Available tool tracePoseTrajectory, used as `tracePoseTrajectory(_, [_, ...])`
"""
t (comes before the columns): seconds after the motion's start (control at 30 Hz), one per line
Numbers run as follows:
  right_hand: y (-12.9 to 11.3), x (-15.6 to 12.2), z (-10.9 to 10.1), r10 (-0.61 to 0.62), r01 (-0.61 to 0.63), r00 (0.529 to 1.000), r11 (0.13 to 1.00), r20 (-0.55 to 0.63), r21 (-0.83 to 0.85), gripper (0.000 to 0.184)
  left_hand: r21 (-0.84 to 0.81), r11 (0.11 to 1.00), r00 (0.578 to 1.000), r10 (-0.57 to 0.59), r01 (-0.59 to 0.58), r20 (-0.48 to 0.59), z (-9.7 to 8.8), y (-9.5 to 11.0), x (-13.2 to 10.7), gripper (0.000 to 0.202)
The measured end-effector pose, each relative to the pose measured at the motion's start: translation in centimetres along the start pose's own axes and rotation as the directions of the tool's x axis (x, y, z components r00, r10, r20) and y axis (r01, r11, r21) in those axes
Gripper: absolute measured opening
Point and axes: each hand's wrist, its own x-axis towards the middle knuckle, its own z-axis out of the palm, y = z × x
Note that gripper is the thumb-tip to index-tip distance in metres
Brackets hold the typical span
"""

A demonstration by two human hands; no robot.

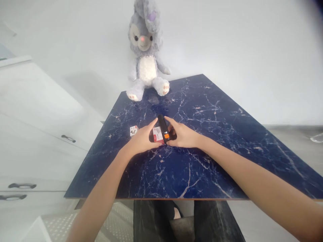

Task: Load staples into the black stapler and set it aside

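Observation:
Near the middle of the table, my left hand [144, 138] curls around a small red-and-white box [157, 134], with the thumb at its near edge and the fingertips at its far side. Against the box's right side stands a black handheld device [163, 127] with an orange button, long and narrow. My right hand [183, 135] grips that device, its fingers at the far end and its thumb at the near end. The undersides of both things are hidden. Left of my left hand sits another small white-and-red box [133, 130] with a dark picture on it.
A grey plush toy [147, 70] sits at the far edge of the dark blue marbled table [186, 171], against the white wall. White drawers [45, 134] with dark handles stand to the left. My legs are below the near table edge.

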Motion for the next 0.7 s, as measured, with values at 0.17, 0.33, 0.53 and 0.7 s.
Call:
tracePoseTrajectory(0.17, [0.1,0.1,0.0,0.021,-0.021,1.000,1.000,0.002,-0.019,0.109,0.129,0.988,0.992,0.100,-0.090,-0.072,-1.0,-0.7,-0.3,0.096])
tracePoseTrajectory(0.33, [0.0,0.0,0.0,0.060,-0.059,0.998,0.998,0.021,-0.026,0.109,0.312,0.948,0.977,0.007,0.062,-0.213,-4.0,-4.3,-0.7,0.055])
tracePoseTrajectory(0.53, [0.1,-0.1,0.1,0.065,-0.064,0.998,0.997,0.018,-0.043,0.108,0.192,0.964,0.982,-0.186,0.185,-0.012,-4.7,-8.5,-0.8,0.056])
tracePoseTrajectory(0.7, [0.2,-0.1,0.3,0.054,-0.054,0.999,0.998,0.004,-0.040,0.106,-0.090,0.984,0.975,-0.164,0.152,-0.149,-1.4,-7.2,1.0,0.076])
